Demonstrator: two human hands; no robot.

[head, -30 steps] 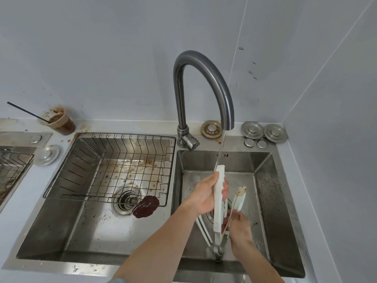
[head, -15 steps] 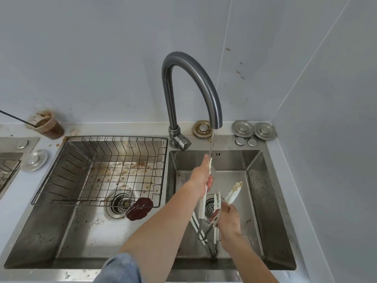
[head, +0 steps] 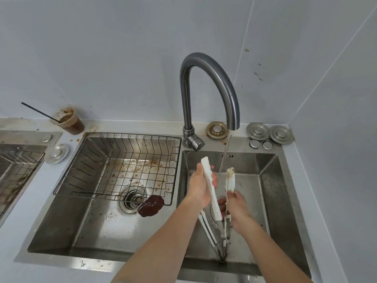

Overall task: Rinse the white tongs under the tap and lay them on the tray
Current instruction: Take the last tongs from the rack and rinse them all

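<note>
The white tongs [head: 212, 193] are held over the right sink basin [head: 271, 201], hinge toward me, arms spread apart and pointing up at the tap. My left hand [head: 201, 185] grips the left arm near its tip. My right hand [head: 237, 207] holds the right arm [head: 231, 180], whose tip carries brown stains. Water runs from the dark curved tap [head: 212, 82] and falls between the two arm tips. No tray is in sight.
A wire rack [head: 120, 166] sits in the stained left basin, with a dark brown blob [head: 151, 205] by its drain. A dirty cup with a black straw [head: 69, 121] stands on the counter at back left. Metal caps [head: 269, 132] lie behind the right basin.
My left hand has slid down from the tip of the left arm and pulled it left. The tongs now spread wider, and the stream falls between the tips.
</note>
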